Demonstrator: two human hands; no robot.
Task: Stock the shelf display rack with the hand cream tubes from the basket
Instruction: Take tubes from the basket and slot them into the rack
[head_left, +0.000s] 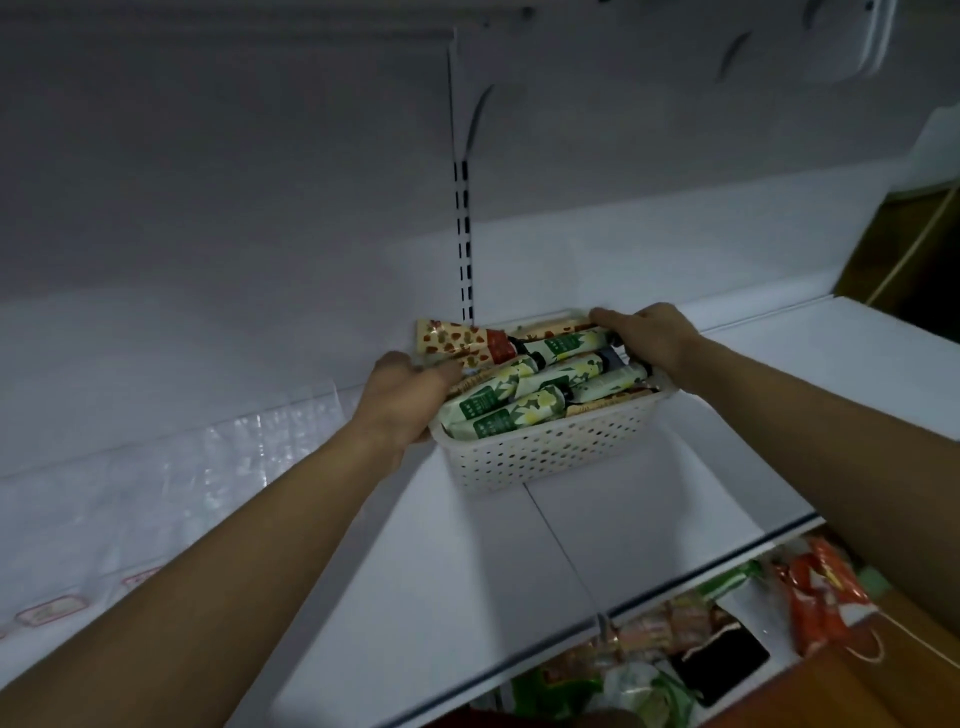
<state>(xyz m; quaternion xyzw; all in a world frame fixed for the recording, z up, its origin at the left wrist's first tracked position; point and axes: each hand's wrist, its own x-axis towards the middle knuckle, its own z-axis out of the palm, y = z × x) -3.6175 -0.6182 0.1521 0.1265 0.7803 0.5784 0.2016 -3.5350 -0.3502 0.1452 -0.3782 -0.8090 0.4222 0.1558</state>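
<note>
My two bare forearms reach in. My left hand (400, 400) grips the left end of the white perforated plastic basket (550, 441), my right hand (649, 345) curls over its far right rim. Between my fingers lie green-and-cream hand cream tubes (524, 400); the basket sits on the white shelf (467, 571).

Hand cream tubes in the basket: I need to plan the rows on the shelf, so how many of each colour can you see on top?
Green and white tubes: 5 in view
Red patterned tubes: 1 in view
Total: 6 in view on top. More tubes lie partly hidden under them in the basket and cannot be counted.
</note>
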